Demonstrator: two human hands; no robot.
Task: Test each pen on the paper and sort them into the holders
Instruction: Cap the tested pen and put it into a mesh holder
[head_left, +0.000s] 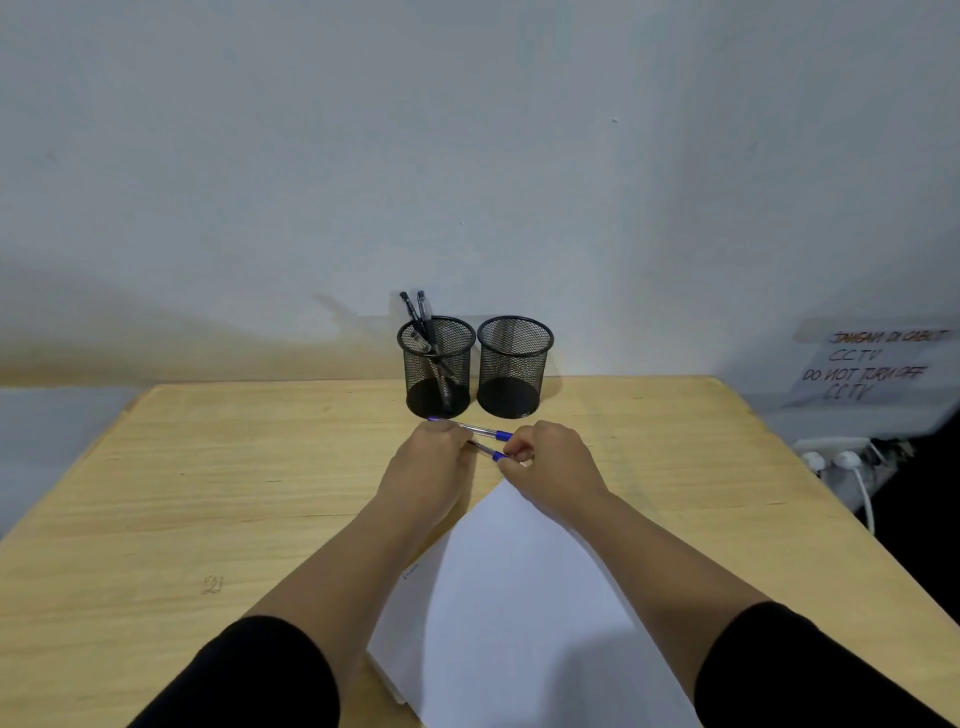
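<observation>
Two black mesh holders stand at the back of the wooden table. The left holder (437, 364) has a few dark pens (418, 317) in it; the right holder (514, 364) looks empty. In front of them lies a clear pen with a blue cap (483, 430). A second blue-capped pen (485, 451) sits between my hands: my left hand (431, 462) grips its barrel and my right hand (550, 467) pinches its capped end. White paper (509, 597) lies under my forearms, with a small mark near its left edge.
The wooden table (208, 493) ends at a white wall behind the holders. A handwritten notice (872, 369) hangs on the right, above a power strip with white plugs (836, 460). The table's right edge drops off to a dark floor.
</observation>
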